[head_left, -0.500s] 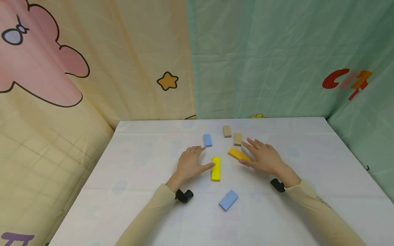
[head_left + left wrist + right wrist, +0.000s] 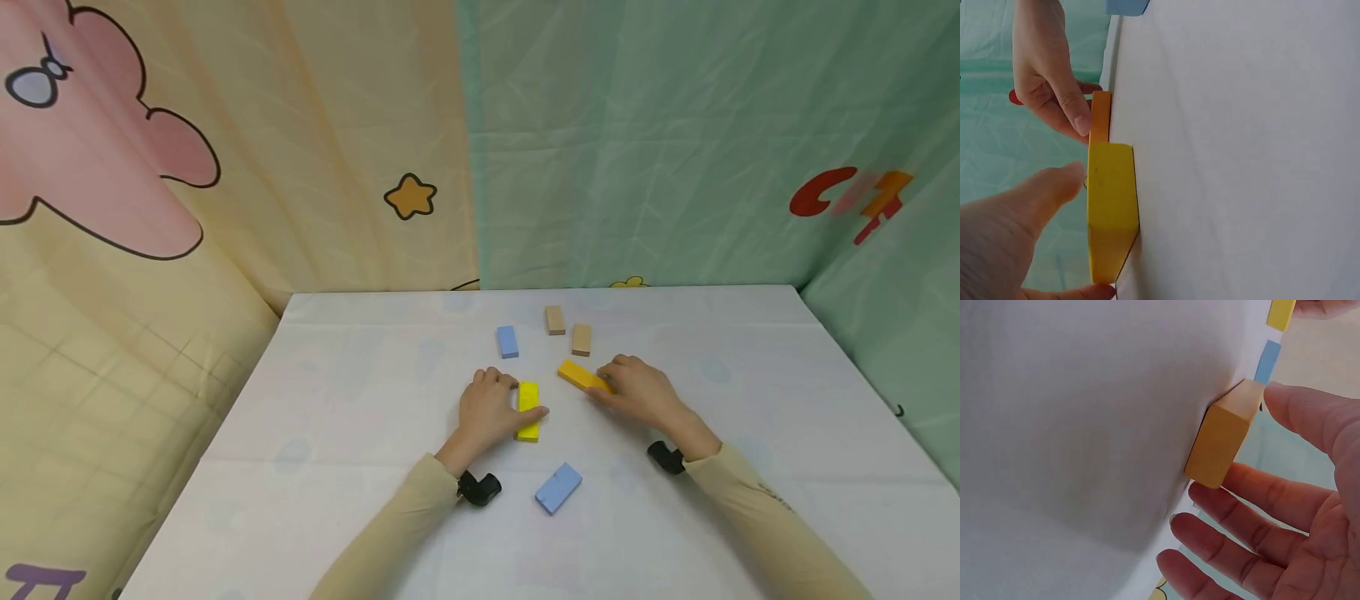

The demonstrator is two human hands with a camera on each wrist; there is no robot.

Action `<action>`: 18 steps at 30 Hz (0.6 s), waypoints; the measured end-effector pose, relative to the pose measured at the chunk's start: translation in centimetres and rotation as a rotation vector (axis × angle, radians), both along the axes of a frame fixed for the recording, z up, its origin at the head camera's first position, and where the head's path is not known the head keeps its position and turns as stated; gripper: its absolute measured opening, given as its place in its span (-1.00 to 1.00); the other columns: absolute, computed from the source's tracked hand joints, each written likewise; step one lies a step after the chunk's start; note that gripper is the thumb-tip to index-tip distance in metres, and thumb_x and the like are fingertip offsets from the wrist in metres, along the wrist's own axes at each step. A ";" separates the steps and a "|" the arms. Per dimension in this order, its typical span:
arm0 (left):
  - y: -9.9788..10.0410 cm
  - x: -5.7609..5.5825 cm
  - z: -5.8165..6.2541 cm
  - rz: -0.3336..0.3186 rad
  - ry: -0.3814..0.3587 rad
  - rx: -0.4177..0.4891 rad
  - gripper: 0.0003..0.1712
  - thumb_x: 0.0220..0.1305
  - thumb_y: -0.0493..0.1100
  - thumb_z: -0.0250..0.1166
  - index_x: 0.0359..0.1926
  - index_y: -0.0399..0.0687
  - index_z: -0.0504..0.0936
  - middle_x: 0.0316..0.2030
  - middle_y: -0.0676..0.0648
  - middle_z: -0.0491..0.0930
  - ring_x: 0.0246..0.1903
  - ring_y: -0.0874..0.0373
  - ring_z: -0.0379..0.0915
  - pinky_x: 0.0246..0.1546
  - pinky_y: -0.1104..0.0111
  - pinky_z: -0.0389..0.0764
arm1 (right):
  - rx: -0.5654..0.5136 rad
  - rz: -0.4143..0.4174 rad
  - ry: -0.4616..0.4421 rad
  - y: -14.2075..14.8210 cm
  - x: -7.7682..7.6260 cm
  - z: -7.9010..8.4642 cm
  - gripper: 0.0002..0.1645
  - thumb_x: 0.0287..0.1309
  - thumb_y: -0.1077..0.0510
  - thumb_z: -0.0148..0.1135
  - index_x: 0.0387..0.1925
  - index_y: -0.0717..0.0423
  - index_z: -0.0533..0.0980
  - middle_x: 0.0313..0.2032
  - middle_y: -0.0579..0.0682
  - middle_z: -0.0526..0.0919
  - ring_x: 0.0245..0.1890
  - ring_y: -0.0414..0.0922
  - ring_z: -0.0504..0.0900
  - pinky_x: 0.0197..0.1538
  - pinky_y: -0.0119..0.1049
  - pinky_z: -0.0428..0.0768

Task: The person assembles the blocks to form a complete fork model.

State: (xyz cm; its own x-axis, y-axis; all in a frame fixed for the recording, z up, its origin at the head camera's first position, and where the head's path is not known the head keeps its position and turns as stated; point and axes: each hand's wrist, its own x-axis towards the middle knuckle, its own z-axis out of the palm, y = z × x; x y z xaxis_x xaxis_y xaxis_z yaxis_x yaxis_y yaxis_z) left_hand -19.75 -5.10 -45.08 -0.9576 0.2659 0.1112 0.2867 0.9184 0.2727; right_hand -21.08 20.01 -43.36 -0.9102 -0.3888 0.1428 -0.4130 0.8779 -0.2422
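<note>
A yellow wooden block (image 2: 528, 397) lies lengthwise on the white table, under my left hand (image 2: 486, 410). The left thumb stretches across above the block, its tip (image 2: 1075, 172) apart from the top face in the left wrist view, while a finger reaches the block's far-left edge. My right hand (image 2: 639, 392) is at the near-right end of an orange wooden block (image 2: 576, 374) that lies slanted. In the right wrist view its thumb (image 2: 1291, 406) meets one side of this orange block (image 2: 1216, 444) and curled fingertips meet the other.
Beyond the hands lie a small blue block (image 2: 507, 342) and two plain wood blocks (image 2: 555, 320). Nearer the person is a larger blue block (image 2: 558, 488). Printed curtains (image 2: 637, 150) hang behind the table (image 2: 337, 417) and at its sides.
My left hand has moved right, its thumb now across the yellow block. The right hand's fingers have drawn in from a spread to the orange block's end. The blocks have not moved.
</note>
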 end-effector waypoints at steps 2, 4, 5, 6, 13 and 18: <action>0.4 0.2 0.0 0.006 0.010 -0.024 -0.13 -0.05 0.50 0.24 -0.02 -0.15 0.64 -0.21 -0.08 0.45 -0.26 0.08 0.27 -0.31 0.36 0.39 | -0.009 -0.001 -0.022 0.0 0.0 -0.1 -0.56 0.11 -0.03 0.33 -0.19 0.29 0.63 -0.32 0.07 0.56 -0.41 -0.08 0.49 -0.36 -0.16 0.54; 0.7 0.3 0.1 0.013 0.020 -0.043 -0.12 -0.06 0.49 0.26 -0.02 -0.17 0.62 -0.24 -0.09 0.43 -0.27 0.08 0.26 -0.33 0.37 0.39 | -0.014 -0.001 -0.038 -0.1 0.0 -0.1 -0.57 0.11 -0.01 0.33 -0.19 0.31 0.63 -0.35 0.05 0.54 -0.44 -0.12 0.46 -0.38 -0.19 0.52; 0.8 0.4 0.1 0.018 0.026 -0.048 -0.12 -0.06 0.48 0.28 -0.03 -0.18 0.62 -0.24 -0.09 0.43 -0.27 0.08 0.26 -0.33 0.37 0.39 | -0.018 -0.003 -0.045 -0.1 0.0 -0.2 -0.57 0.11 0.00 0.33 -0.19 0.32 0.63 -0.35 0.05 0.53 -0.45 -0.12 0.45 -0.38 -0.20 0.51; 0.9 0.5 0.2 0.022 0.030 -0.047 -0.13 -0.06 0.46 0.30 -0.03 -0.19 0.62 -0.24 -0.09 0.43 -0.27 0.08 0.26 -0.34 0.37 0.39 | -0.020 -0.006 -0.049 -0.2 0.0 -0.2 -0.57 0.10 0.01 0.33 -0.18 0.33 0.63 -0.36 0.04 0.53 -0.46 -0.13 0.44 -0.38 -0.20 0.50; 1.0 0.9 0.3 0.028 0.019 0.030 -0.32 0.00 0.24 0.41 -0.04 -0.22 0.65 -0.21 -0.11 0.44 -0.24 0.07 0.27 -0.37 0.40 0.37 | -0.033 -0.012 -0.070 -0.5 0.3 0.0 -0.58 0.08 0.07 0.36 -0.16 0.36 0.61 -0.36 0.05 0.51 -0.46 -0.12 0.42 -0.37 -0.20 0.49; 0.9 1.1 0.2 0.019 0.021 0.113 -0.39 0.02 0.06 0.45 -0.03 -0.30 0.64 -0.20 -0.14 0.45 -0.22 0.05 0.30 -0.39 0.42 0.40 | -0.052 -0.003 -0.057 -0.5 0.6 0.2 -0.59 0.06 0.08 0.39 -0.18 0.35 0.60 -0.35 0.04 0.52 -0.44 -0.11 0.44 -0.33 -0.16 0.51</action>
